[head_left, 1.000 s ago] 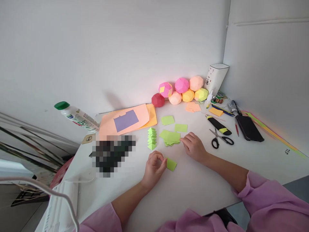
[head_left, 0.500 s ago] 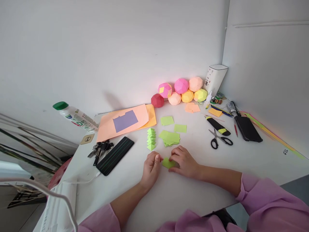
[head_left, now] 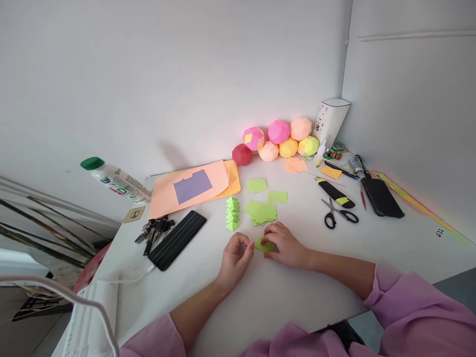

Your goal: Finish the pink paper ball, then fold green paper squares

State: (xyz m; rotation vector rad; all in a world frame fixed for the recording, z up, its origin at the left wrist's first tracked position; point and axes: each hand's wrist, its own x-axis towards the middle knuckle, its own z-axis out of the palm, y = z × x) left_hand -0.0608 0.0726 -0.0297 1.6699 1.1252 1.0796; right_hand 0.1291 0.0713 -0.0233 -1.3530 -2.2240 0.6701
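right hand [head_left: 282,246]: thumb and bent fingers closed around one green slip [head_left: 262,244], with much of the slip hidden under them. left hand [head_left: 235,258]: curled, thumb and index tips brought close together right by the slip's left edge; can't tell if they're pinching that edge or just next to it (the gap is too small to read). slip is low over the near-middle of the white table [head_left: 238,317], between the two hands. both hands at one small sheet looks like a way to control it from either side, my read.

supply sits just past the fingers: fanned green pile [head_left: 265,212] on the far side of the slip, two more flat green patches beyond it. short reach, probably why it's there. left of the pile, a column of folded green pieces [head_left: 233,214] stands tucked one into the next, likely lined up so they stay tidy and countable.

cutting tools parked right, clear of the hands: open scissors [head_left: 330,218] nearest, box cutter [head_left: 335,193] farther. faceted paper balls [head_left: 278,132] stacked two-high against the far wall, presumably out of the way. far left, peach sheets [head_left: 163,191] lie flat; keys [head_left: 158,225] and a black slab [head_left: 177,240] nearer.
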